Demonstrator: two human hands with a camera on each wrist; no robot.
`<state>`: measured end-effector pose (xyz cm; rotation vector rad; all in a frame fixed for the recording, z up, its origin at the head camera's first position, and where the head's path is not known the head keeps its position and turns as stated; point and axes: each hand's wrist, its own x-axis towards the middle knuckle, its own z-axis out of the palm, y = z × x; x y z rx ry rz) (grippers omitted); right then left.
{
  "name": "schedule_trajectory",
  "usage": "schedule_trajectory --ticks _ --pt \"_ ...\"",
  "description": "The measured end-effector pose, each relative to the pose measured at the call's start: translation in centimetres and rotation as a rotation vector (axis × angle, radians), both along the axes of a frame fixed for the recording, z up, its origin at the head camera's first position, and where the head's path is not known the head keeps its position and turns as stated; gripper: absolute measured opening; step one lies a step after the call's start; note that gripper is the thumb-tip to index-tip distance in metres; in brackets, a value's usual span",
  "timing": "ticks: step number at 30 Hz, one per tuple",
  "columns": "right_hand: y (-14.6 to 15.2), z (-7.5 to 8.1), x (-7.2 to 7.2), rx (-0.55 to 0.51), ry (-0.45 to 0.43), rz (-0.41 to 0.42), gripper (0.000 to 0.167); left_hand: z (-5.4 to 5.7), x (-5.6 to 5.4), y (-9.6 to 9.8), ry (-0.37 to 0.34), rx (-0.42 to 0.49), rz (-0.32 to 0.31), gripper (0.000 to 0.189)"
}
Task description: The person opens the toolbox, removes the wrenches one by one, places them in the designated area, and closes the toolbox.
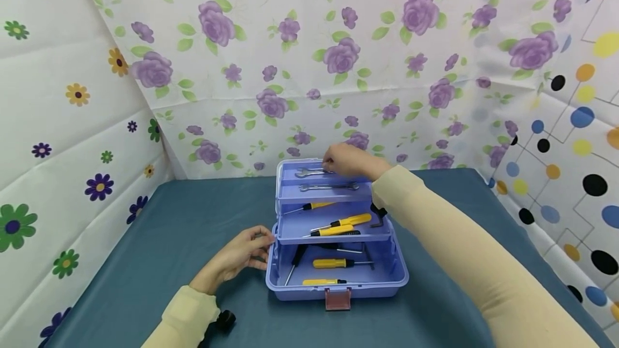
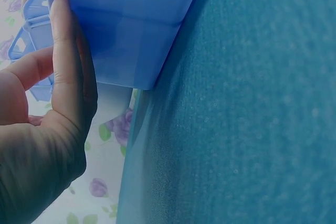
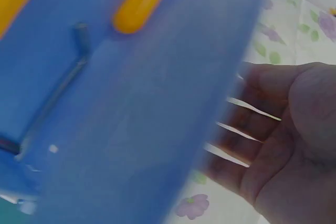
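Observation:
A lavender-blue toolbox stands open, its stepped trays raised at the back. My left hand rests against the outside of its left wall, fingers fairly straight, as the left wrist view also shows. Over the right part of the top tray is my right hand, fingertips reaching down at the ends of two wrenches. The tray wall hides those fingertips in the right wrist view, so I cannot tell whether they pinch a wrench. Another wrench lies just in front.
Yellow-handled screwdrivers and a hex key lie in the middle tray. More screwdrivers lie in the box's bottom. A pink latch hangs at the front. Teal cloth covers the table; flowered sheets hang behind.

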<state>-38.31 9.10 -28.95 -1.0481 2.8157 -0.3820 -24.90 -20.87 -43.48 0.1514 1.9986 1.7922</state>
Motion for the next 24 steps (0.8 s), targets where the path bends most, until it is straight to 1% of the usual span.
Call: schedule_trajectory --ticks 2,5,12,16,19,22,24 --pt "-0.1 0.6 -0.2 0.007 -0.04 -0.006 0.026 0.0 0.0 0.0 0.002 0.001 0.0 0.026" --pt "-0.1 1.1 -0.3 0.017 -0.077 -0.017 0.025 0.0 0.0 0.0 -0.001 0.004 0.0 0.026" --pt "-0.6 1.4 -0.6 0.026 -0.091 -0.047 0.024 -0.2 0.0 -0.1 -0.003 0.006 0.001 0.026" --pt "-0.9 1.5 -0.6 0.032 -0.125 -0.053 0.033 -0.2 -0.1 -0.2 0.0 0.002 -0.007 0.027" --pt "-1.1 1.5 -0.6 0.039 -0.151 -0.064 0.037 -0.2 -0.1 -0.2 0.001 -0.001 -0.009 0.027" --pt "-1.2 1.5 -0.6 0.036 -0.164 -0.085 0.032 -0.2 -0.2 -0.2 0.0 -0.001 -0.009 0.027" --pt "-1.3 1.4 -0.6 0.043 -0.154 -0.086 0.027 -0.1 -0.2 -0.3 0.002 0.001 -0.009 0.027"
